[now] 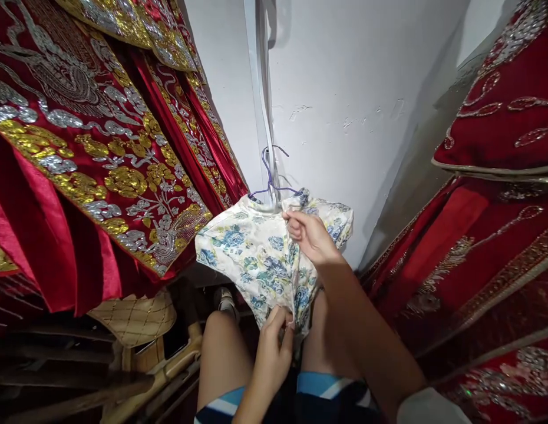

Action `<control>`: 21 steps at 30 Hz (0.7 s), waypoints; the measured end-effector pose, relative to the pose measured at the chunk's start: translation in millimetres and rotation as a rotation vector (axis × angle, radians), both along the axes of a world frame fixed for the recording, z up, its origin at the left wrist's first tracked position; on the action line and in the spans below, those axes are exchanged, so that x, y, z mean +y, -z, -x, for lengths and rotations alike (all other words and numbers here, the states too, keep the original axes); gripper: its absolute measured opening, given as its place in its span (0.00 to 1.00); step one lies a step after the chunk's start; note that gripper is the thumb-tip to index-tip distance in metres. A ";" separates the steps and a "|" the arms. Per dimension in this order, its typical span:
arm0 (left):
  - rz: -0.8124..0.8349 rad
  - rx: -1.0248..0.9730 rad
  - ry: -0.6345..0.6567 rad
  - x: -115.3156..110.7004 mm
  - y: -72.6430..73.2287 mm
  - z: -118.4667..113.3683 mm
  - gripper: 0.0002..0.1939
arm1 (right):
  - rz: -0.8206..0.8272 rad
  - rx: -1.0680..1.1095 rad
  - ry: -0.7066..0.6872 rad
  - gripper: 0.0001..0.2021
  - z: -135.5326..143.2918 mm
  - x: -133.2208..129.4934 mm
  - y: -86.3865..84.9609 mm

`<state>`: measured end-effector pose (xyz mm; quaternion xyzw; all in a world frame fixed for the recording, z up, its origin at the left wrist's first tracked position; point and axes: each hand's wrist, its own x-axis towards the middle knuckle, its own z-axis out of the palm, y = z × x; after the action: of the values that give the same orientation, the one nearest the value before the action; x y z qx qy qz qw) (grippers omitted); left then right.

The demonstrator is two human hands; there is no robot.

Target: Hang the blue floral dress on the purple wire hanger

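A white short-sleeved shirt with blue flowers hangs in front of me on a purple wire hanger. Near its collar, my right hand pinches the front edge of the opening. Lower down, my left hand has its fingers closed on the same edge close to the hem. Between the two hands the front edge runs nearly straight. Fingers cover the exact spots they grip, so I cannot make out any button there.
Red garments with gold and silver sequins hang at the left, and red embroidered ones at the right. Behind the shirt is a white wall with a pale vertical strip. A wooden chair stands at lower left.
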<state>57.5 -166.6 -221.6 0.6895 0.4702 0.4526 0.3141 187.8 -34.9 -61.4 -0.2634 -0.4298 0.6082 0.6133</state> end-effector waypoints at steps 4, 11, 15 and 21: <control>0.005 0.082 0.070 9.3 -6.2 11.0 0.07 | -0.119 -0.103 0.107 0.10 6.6 0.5 -18.5; -0.261 0.003 0.031 59.0 -107.7 44.5 0.12 | -0.186 -0.249 0.107 0.05 10.6 -20.0 -15.2; -0.446 0.018 -0.051 92.7 -175.3 40.3 0.16 | -0.243 -0.295 0.090 0.06 5.1 -24.3 -21.7; -0.626 0.214 -0.140 109.1 -197.0 23.4 0.09 | -0.245 -0.382 0.129 0.10 15.7 -5.7 3.6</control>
<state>34.1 -57.5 -24.5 0.7621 0.3849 0.5206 0.0042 172.2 -40.6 -65.0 -0.3241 -0.5911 0.4500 0.5857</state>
